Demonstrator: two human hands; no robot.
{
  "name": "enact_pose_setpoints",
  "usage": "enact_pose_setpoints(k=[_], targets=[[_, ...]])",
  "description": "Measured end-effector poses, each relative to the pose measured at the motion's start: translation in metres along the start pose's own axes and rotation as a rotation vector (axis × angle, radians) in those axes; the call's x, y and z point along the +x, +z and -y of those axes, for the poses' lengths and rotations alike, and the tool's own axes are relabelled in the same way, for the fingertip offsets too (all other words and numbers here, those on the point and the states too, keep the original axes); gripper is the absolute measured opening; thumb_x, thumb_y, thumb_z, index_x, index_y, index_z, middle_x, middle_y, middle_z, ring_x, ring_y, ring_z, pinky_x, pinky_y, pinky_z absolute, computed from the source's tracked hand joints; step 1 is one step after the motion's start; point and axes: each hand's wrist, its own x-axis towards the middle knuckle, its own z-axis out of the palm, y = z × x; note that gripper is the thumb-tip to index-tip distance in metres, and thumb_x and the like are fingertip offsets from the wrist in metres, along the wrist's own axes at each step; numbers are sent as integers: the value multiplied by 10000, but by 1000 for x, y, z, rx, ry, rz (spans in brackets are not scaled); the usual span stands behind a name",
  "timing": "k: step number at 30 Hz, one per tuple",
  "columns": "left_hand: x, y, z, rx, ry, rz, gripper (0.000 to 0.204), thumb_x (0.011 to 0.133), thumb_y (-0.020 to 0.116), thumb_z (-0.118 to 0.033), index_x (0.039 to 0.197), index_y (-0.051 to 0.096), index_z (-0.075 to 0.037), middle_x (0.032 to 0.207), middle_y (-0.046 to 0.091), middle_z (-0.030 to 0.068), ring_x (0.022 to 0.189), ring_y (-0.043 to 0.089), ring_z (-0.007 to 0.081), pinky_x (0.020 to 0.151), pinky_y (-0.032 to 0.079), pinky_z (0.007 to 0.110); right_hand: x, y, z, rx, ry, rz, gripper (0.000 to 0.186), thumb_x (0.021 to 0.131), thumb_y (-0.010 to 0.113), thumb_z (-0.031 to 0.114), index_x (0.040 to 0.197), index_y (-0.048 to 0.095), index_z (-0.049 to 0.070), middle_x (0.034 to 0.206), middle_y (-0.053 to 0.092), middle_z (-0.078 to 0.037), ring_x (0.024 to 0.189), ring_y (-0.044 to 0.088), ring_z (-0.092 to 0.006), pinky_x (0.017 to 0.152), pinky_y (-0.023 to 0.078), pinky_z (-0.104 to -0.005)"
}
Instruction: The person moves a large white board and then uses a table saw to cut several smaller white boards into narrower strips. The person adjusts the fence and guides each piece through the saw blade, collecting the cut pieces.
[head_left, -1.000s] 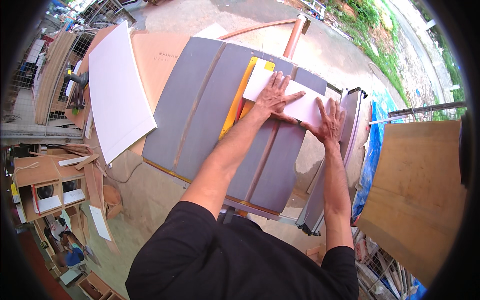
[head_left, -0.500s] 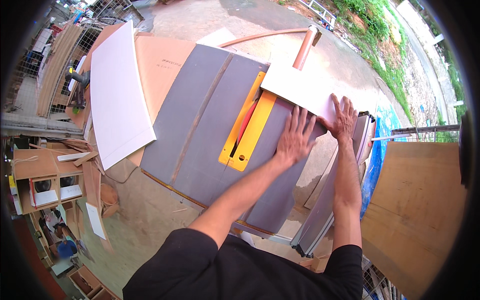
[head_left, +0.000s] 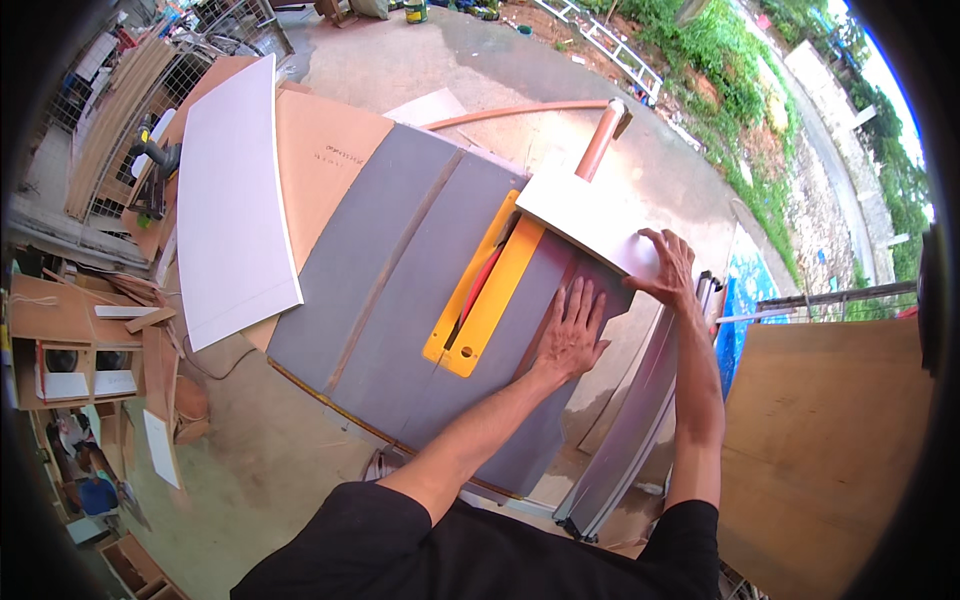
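Note:
A white board [head_left: 575, 205] lies across the far part of the grey table saw top [head_left: 400, 290], over the far end of the yellow insert plate [head_left: 497, 300]. A red saw blade [head_left: 480, 283] stands up in the insert's slot, on my side of the board. My right hand [head_left: 668, 268] grips the board's near right corner, fingers curled over the top and thumb at the edge. My left hand [head_left: 570, 335] rests flat on the saw top, fingers stretched, right of the insert and just short of the board's near edge.
A large white panel [head_left: 235, 210] and a brown plywood sheet [head_left: 320, 170] lie left of the saw. Along the right runs a grey side rail [head_left: 630, 430], with a wooden panel [head_left: 815, 430] beyond. A brown pipe [head_left: 600, 140] stands behind the board.
My left hand has drawn back from the board's edge and settled on the saw top. My right hand has gone from lying flat to curling around the board's corner. The view has shifted slightly.

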Motion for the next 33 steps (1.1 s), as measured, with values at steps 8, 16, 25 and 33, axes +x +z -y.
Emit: enact_pose_setpoints(k=[8,16,25,33], targets=[[4,-34,-4,-24,-24,-9,958,1065,626,-644,1738,426,6,1844,304,299,1745,209,450,1418,124,644,-114,-93,64,570,35,-87,1207,656,1010,599,1694,569,169,1663,596,-227,1566,527,-410,1285,408,-547],[-77,-122,-71,-1091,-189,244,886,1174,407,-702,1708,481,0,1735,547,190,1640,476,308,1385,285,539,-446,-118,212,2020,21,222,1363,742,892,665,1761,336,-48,1726,463,-341,1523,567,-482,1252,495,-535],[-255,-307,-119,-1889,-179,-5,588,1215,564,-492,1586,604,-38,1348,752,65,1207,712,140,1050,562,329,-546,-60,273,2149,-67,425,1418,685,936,658,1748,351,-75,1733,467,-303,1582,525,-404,1322,411,-500],[-293,-338,-85,-1775,-386,-341,572,1203,601,-496,1570,612,-57,1281,744,59,1096,719,113,1001,580,309,-536,-44,370,1680,-53,243,1440,767,920,713,1822,249,-1,1838,366,-192,1691,362,-344,1362,273,-532]])
